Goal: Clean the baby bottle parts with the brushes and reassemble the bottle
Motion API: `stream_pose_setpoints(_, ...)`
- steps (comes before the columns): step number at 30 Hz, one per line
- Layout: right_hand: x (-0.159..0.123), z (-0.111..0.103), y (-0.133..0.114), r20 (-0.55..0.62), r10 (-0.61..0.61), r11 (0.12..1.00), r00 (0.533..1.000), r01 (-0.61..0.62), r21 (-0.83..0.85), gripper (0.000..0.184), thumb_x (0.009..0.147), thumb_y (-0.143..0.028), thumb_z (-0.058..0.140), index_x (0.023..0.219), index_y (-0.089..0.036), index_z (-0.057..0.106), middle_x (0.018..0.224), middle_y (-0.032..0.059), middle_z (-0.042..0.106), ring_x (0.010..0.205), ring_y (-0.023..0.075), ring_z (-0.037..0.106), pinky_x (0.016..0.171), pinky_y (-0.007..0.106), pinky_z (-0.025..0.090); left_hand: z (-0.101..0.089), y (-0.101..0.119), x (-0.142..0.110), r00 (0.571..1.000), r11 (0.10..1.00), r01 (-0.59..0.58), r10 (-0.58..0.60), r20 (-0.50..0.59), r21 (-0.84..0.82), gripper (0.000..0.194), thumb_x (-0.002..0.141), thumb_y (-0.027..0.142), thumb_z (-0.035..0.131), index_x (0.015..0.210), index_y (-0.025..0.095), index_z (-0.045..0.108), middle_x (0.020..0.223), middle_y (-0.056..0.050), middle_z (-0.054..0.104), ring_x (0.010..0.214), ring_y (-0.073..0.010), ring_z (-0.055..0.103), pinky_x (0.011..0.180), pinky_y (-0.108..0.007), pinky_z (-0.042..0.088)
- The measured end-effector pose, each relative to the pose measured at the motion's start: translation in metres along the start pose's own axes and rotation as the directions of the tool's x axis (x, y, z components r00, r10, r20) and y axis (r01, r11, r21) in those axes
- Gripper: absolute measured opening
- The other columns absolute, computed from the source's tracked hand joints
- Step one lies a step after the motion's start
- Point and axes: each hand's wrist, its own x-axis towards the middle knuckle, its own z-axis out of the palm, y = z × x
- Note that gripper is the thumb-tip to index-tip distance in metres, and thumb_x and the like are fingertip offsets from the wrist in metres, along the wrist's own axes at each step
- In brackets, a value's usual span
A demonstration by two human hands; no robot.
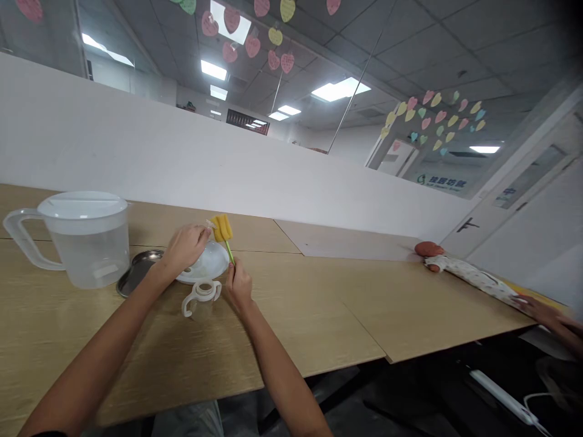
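Note:
My right hand (pixel 239 284) grips the green handle of a yellow sponge bottle brush (pixel 222 228), holding it upright. My left hand (pixel 184 247) reaches across, its fingertips pinching a small whitish bit at the sponge's left edge. Below both hands lies a round white plastic lid or plate (pixel 210 262). A clear baby bottle with white handles (pixel 201 297) stands nearer me, just under my right hand. To the left are a steel tray (pixel 136 273) and a lidded clear plastic pitcher holding water (pixel 88 252).
The pale wooden table (pixel 319 303) has seams and ends in a front edge. At far right, another person's hand (pixel 546 318) rests on a patterned cloth roll (pixel 473 279), beside a reddish-brown lump (pixel 428 249). A white wall runs behind the table.

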Motion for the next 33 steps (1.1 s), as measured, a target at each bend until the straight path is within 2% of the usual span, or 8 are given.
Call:
stream_pose_setpoints(6,0.0,0.002,0.008,-0.024,-0.075,0.995,0.997,0.074,-0.067,0.04,0.099,-0.027,0.024,0.112,-0.01,0.059,0.071,0.0082,0.07,0.053,0.0144,0.061,0.048,0.022,0.037,-0.01,0.005,0.0,0.999,0.984,-0.042,0.039,0.02,0.174,0.041,0.094,0.036,0.036,0.098,0.017,0.073,0.093,-0.012,0.071,0.09,-0.0263,0.06,0.079,-0.037,0.04)
stream_pose_setpoints(12,-0.001,0.004,0.008,-0.053,-0.121,0.99,0.991,0.116,-0.083,0.041,0.1,-0.027,0.026,0.11,-0.01,0.061,0.071,0.008,0.071,0.055,0.0135,0.063,0.05,0.021,0.038,-0.008,0.018,-0.003,0.998,0.97,-0.066,0.068,-0.001,0.235,0.031,0.091,0.033,0.046,0.096,0.022,0.075,0.091,-0.009,0.071,0.092,-0.0279,0.059,0.081,-0.041,0.037)
stream_pose_setpoints(16,-0.001,0.004,0.009,-0.041,-0.144,0.986,0.989,0.14,-0.087,0.038,0.1,-0.027,0.029,0.111,-0.01,0.062,0.073,0.008,0.071,0.056,0.0126,0.063,0.05,0.02,0.039,-0.009,0.019,-0.003,0.998,0.973,-0.024,0.037,-0.054,0.23,0.032,0.091,0.037,0.046,0.088,0.02,0.074,0.091,-0.009,0.072,0.093,-0.0277,0.059,0.081,-0.04,0.037)
stream_pose_setpoints(21,0.0,0.0,0.01,-0.044,-0.159,0.985,0.986,0.155,-0.071,0.04,0.099,-0.027,0.028,0.112,-0.01,0.061,0.076,0.0097,0.072,0.059,0.0129,0.064,0.053,0.02,0.042,-0.011,0.017,-0.001,0.999,0.982,0.03,-0.027,-0.017,0.186,0.033,0.091,0.036,0.042,0.09,0.018,0.07,0.084,-0.009,0.07,0.085,-0.0256,0.061,0.077,-0.036,0.038)
stream_pose_setpoints(27,-0.001,-0.003,0.01,-0.029,-0.16,0.987,0.987,0.16,-0.025,0.042,0.099,-0.027,0.026,0.114,-0.01,0.061,0.079,0.0113,0.072,0.062,0.0138,0.065,0.055,0.021,0.045,-0.005,0.013,0.001,0.998,0.994,0.058,-0.06,0.013,0.098,0.047,0.095,0.037,0.026,0.085,0.019,0.069,0.085,-0.009,0.072,0.079,-0.0235,0.063,0.071,-0.033,0.039)
stream_pose_setpoints(30,-0.001,-0.003,0.01,-0.029,-0.152,0.988,0.988,0.152,-0.001,0.04,0.099,-0.027,0.029,0.115,-0.01,0.061,0.082,0.0117,0.072,0.063,0.0139,0.065,0.056,0.021,0.045,-0.005,0.014,0.001,0.997,0.986,0.06,-0.067,0.039,0.158,0.048,0.096,0.037,0.025,0.086,0.018,0.068,0.087,-0.01,0.072,0.081,-0.0237,0.063,0.073,-0.033,0.039)
stream_pose_setpoints(33,-0.002,-0.002,0.008,0.001,-0.102,0.995,0.995,0.102,0.002,0.039,0.099,-0.028,0.03,0.114,-0.011,0.061,0.084,0.0108,0.073,0.064,0.0132,0.065,0.057,0.02,0.044,-0.006,0.016,-0.001,0.998,0.96,0.056,-0.061,0.013,0.274,0.044,0.096,0.037,0.029,0.087,0.017,0.067,0.094,-0.013,0.071,0.091,-0.0272,0.061,0.079,-0.037,0.038)
